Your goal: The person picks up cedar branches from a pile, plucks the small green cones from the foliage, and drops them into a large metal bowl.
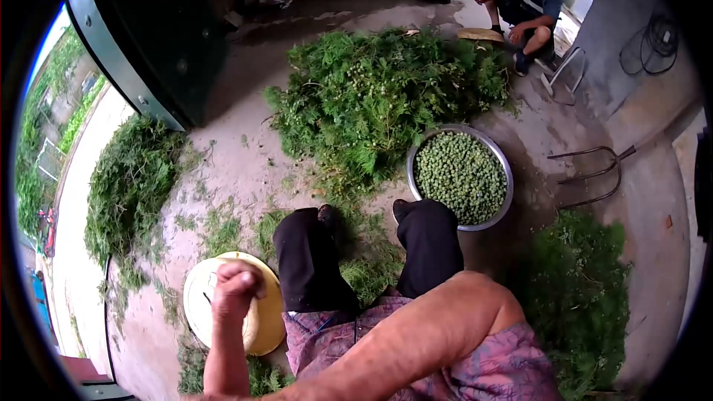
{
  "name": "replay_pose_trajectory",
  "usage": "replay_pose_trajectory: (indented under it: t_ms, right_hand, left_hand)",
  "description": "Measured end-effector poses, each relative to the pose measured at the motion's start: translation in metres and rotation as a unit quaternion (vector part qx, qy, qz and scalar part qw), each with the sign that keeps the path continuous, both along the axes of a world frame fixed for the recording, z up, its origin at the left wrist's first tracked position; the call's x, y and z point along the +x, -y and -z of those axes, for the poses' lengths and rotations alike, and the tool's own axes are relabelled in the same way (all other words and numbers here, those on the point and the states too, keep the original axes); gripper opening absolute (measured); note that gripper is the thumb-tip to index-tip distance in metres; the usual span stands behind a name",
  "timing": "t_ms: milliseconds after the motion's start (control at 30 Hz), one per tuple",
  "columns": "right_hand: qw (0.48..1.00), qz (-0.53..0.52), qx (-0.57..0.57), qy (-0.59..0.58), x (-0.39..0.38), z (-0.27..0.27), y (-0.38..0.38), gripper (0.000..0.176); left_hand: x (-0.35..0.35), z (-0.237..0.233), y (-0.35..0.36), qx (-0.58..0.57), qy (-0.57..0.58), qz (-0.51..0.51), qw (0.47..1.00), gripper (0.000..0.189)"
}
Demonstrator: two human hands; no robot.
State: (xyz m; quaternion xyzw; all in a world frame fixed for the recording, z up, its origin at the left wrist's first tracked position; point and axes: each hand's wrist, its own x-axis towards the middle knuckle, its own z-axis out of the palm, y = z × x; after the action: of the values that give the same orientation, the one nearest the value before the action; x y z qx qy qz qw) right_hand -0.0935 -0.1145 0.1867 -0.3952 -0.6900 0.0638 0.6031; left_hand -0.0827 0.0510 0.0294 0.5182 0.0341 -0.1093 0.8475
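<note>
My left hand point(238, 288) is raised with its fingers curled closed. Whatever it may hold is hidden. Behind and below it is a round yellow basin or lid point(269, 319) on the floor, with a paler disc-like part on its left. A thin dark sliver shows beside my fingers. My right forearm point(416, 341) crosses low in front of my patterned shirt toward the bottom left, and its hand lies outside the picture. By my right knee stands a metal basin point(509, 186) full of small round green berries or cones point(460, 177).
A big heap of leafy green branches point(386, 96) lies ahead; smaller piles sit left point(130, 186) and right point(579, 289). A pitchfork head point(613, 171) rests on the right. Another person point(531, 11) sits at the back right near a folding stool point(566, 78).
</note>
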Motion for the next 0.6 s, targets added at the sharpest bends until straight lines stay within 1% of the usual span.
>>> replay_pose_trajectory:
  t_ms: [33, 67, 100, 133, 200, 300, 433, 533, 600]
  right_hand:
    - [1.0, -0.011, 0.003, -0.003, -0.008, 0.0, -0.006, 0.018]
    - [1.0, -0.019, 0.006, -0.005, -0.015, 0.0, -0.012, 0.018]
    - [1.0, -0.021, 0.007, -0.009, -0.017, 0.003, -0.016, 0.017]
    - [1.0, -0.02, 0.008, -0.011, -0.018, 0.004, -0.018, 0.017]
    - [1.0, -0.022, 0.012, -0.015, -0.02, 0.005, -0.02, 0.017]
    - [1.0, -0.02, 0.013, -0.017, -0.023, 0.003, -0.022, 0.017]
    - [1.0, -0.013, 0.01, -0.016, -0.026, 0.004, -0.023, 0.016]
    - [1.0, -0.012, 0.008, -0.017, -0.028, 0.005, -0.023, 0.016]
    - [1.0, -0.008, 0.01, -0.018, -0.028, 0.004, -0.021, 0.015]
  left_hand:
    - [0.0, 0.025, 0.006, 0.117, -0.058, 0.022, 0.991, 0.013]
    - [-0.006, 0.042, 0.011, 0.23, -0.054, 0.076, 0.969, 0.014]
    - [-0.015, 0.05, 0.016, 0.315, -0.064, 0.119, 0.939, 0.015]
    - [-0.021, 0.049, 0.015, 0.31, -0.065, 0.164, 0.934, 0.013]
    - [-0.032, 0.058, 0.013, 0.26, -0.082, 0.112, 0.956, 0.011]
    - [-0.042, 0.068, 0.007, 0.28, -0.067, 0.082, 0.954, 0.009]
    - [-0.05, 0.069, 0.013, 0.263, -0.069, 0.053, 0.961, 0.008]
    - [-0.05, 0.069, 0.013, 0.256, -0.073, 0.056, 0.962, 0.007]
    - [-0.049, 0.071, 0.011, 0.279, -0.065, 0.062, 0.956, 0.008]
